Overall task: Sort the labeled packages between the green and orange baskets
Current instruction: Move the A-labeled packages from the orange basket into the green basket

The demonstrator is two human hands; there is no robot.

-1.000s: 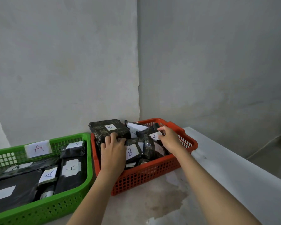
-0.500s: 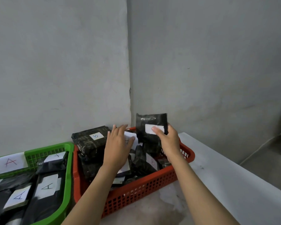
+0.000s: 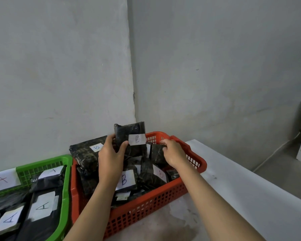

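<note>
Bare grey walls meet in a corner behind a pale desk where two plastic baskets sit side by side. At far left, the green basket, tagged with a paper "A" sign on its rim, holds dark wrapped packages whose white labels read A, among them one A-labelled package lying flat near the front. Touching it on the right, the orange basket is heaped with similar packages marked B, including a large B-labelled parcel at its back left corner. Above that heap the left hand grasps a small black package, thumb in front and fingers behind, holding it upright so its label, apparently a B, faces the camera. Further right, the right hand, fingers curled, appears to pinch the top edge of another dark package standing in the orange basket.

The step in hand looks like label-checking: the raised package is being read. If the letter is indeed B, the next move calls for setting it back among the B packages; an A would send it left to the green basket.
</note>
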